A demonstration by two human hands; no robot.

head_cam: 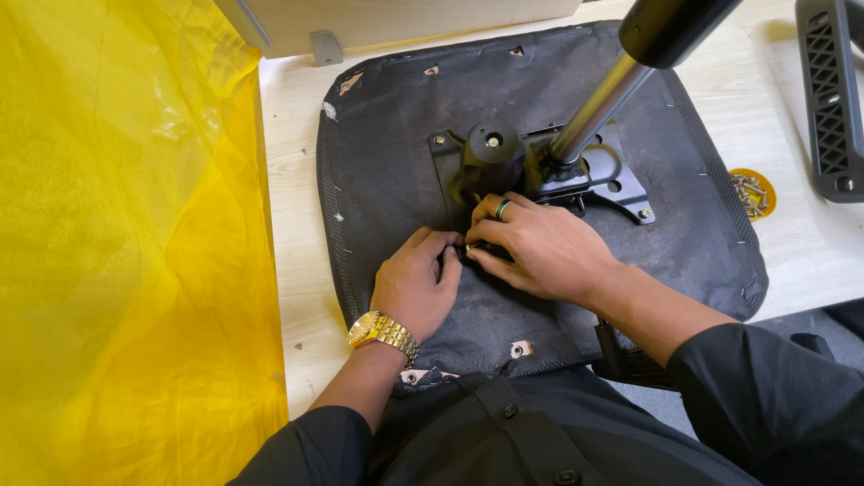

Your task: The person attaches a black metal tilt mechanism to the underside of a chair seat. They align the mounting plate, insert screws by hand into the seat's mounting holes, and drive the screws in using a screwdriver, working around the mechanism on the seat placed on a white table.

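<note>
A small part, mostly hidden, is pinched between both hands (416, 281) (538, 252) at the plate (621, 175) edge on the seat (387, 144).

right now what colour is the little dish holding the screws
Yellow-orange; the small dish sits on the table right of the seat base, clearest in the head view.

both forearms reach forward from the lower edge of the view, black sleeves down to mid-forearm. left hand (418, 283) palm down, fingers curled inward, knuckles up, gold watch on the wrist. right hand (540, 247) angled in from the right, palm down, fingers bent and pinched at the tips, ring on one finger. fingertips of both hands meet, touching
</note>
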